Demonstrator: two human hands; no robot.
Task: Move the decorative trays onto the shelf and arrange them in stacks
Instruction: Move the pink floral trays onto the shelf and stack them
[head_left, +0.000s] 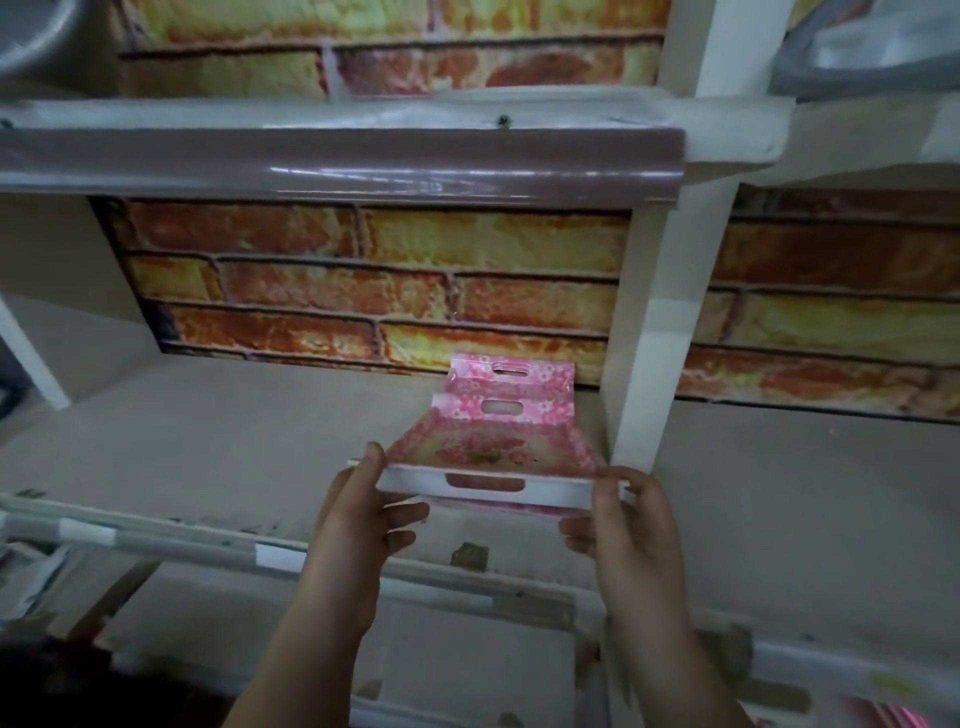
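Two hands are holding a pink flowery tray (488, 457) over the shelf (234, 441), near its right post. The left hand (363, 514) is pinching the tray's near left corner, and the right hand (618, 514) is pinching the near right corner. Another pink tray (511, 376) is sitting behind it by the back edge.

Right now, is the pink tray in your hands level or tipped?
Tipped. The pink tray has its near white edge lifted, held by the left hand and right hand, while its far end slopes down toward the shelf.
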